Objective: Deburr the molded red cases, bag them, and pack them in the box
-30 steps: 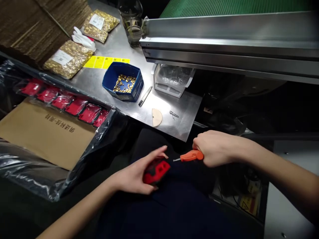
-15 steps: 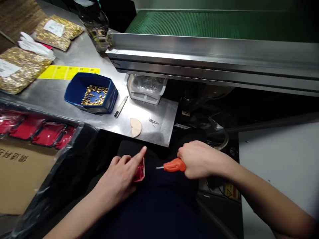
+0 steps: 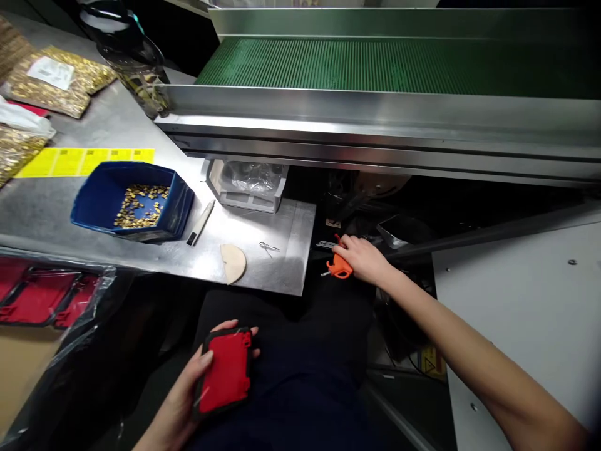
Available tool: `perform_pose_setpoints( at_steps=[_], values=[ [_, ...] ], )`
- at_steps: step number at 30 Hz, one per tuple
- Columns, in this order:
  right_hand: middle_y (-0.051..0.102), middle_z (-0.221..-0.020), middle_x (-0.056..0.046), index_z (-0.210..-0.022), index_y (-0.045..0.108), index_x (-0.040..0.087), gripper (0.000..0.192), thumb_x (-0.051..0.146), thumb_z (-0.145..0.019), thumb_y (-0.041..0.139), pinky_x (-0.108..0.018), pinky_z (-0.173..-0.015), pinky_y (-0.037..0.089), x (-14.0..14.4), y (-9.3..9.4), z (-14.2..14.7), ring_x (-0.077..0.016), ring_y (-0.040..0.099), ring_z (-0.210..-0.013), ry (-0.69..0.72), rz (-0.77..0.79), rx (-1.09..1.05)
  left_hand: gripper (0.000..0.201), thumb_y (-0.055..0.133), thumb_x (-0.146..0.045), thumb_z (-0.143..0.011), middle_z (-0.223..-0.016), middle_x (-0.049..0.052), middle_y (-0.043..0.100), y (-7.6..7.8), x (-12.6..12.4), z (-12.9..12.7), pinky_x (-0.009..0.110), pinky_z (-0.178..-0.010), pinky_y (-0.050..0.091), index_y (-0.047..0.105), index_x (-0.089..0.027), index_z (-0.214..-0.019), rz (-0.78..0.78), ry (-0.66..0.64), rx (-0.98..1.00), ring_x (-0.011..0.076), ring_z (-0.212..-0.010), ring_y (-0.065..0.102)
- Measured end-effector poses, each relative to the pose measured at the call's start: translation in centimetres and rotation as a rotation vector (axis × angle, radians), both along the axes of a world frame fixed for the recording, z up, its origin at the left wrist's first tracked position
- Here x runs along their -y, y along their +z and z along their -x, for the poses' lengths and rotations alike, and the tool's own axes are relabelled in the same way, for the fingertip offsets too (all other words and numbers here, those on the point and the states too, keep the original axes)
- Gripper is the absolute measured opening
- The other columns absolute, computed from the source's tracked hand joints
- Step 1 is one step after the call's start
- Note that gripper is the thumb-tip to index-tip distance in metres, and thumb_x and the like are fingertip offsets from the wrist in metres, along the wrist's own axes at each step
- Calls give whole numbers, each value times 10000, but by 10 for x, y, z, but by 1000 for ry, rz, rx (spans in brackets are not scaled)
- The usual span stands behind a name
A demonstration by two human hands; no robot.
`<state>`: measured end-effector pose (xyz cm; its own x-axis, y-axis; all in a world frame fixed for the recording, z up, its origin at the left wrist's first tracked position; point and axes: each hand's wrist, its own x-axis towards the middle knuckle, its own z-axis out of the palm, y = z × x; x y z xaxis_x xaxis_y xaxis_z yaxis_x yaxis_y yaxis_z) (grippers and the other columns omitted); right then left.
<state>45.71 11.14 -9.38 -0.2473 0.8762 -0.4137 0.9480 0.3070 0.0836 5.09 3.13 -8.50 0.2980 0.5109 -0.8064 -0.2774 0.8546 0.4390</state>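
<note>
Closest to the person, over the lap, the left hand (image 3: 185,391) cups a flat red plastic casing (image 3: 224,373), thumb along its near edge and fingertips curled round the far edge. Farther out, past the corner of the steel table (image 3: 277,275), the right hand (image 3: 364,259) is closed around an orange-handled tool (image 3: 339,266), probably a small screwdriver, though its tip is hard to make out. On the table lie a half-round beige disc (image 3: 233,262), a slim knife (image 3: 201,222) and a blue bin (image 3: 134,200) of brass parts. Beyond runs the green conveyor belt (image 3: 375,62).
</note>
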Motion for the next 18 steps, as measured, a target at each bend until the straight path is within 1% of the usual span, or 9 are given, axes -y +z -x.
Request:
perform_pose_setpoints(
  at_steps=[2,4,6,7,10,13,15,18],
  values=[
    [542,-1412,-198,-1325,588,161,359,132,-1015,411,-346,-894,419,-25,-32,-9,-273,557,-1126,16,22,16,674,765,-537,-781,-1447,121,636,-6,5,-9,446,-845,639,561,-303,-1379,-41,-11,-30,415,-1268,628],
    [503,-1480,-196,-1343,581,165,391,93,-1013,386,-323,-860,431,-49,-57,-14,-267,552,-1157,28,32,27,681,779,-521,-764,-1479,106,611,-8,8,-13,432,-864,636,564,-310,-1376,-101,-26,-60,406,-1329,581],
    [496,-1490,-201,-1369,564,160,409,82,-1008,389,-308,-832,438,-66,-74,-21,-261,555,-1161,23,29,39,717,779,-524,-759,-1500,100,593,-6,11,-12,431,-855,638,540,-320,-1403,-123,-26,-85,409,-1353,557],
    [507,-1472,-206,-1389,547,150,416,86,-1008,392,-305,-826,441,-72,-81,-24,-259,560,-1151,13,23,45,749,785,-527,-752,-1484,103,607,-5,11,-11,430,-851,638,520,-323,-1423,-121,-19,-102,411,-1342,566],
    [540,-1405,-211,-1466,474,130,465,101,-1009,391,-306,-835,448,-80,-93,-34,-260,562,-1130,-24,-3,50,795,808,-544,-725,-1369,105,689,-4,11,-8,415,-863,626,505,-324,-1426,-106,27,-173,404,-1279,612],
    [540,-1389,-199,-1529,412,152,531,87,-1004,356,-303,-847,450,-77,-101,-40,-264,547,-1146,-53,-14,26,713,809,-567,-717,-1351,96,700,-8,5,-10,413,-829,625,559,-325,-1340,-99,57,-219,396,-1194,661],
    [534,-1388,-191,-1561,375,168,569,80,-999,348,-299,-851,453,-73,-104,-41,-267,541,-1157,-76,-16,-5,662,795,-567,-732,-1363,100,694,-11,0,-12,408,-843,616,583,-304,-1302,-106,56,-214,383,-1162,682],
    [515,-1393,-190,-1583,351,189,603,77,-990,352,-309,-856,463,-67,-103,-42,-277,549,-1153,-145,-24,-70,642,765,-565,-773,-1357,104,695,-12,-5,-13,380,-850,603,579,-280,-1318,-114,19,-207,361,-1153,690]
  ],
)
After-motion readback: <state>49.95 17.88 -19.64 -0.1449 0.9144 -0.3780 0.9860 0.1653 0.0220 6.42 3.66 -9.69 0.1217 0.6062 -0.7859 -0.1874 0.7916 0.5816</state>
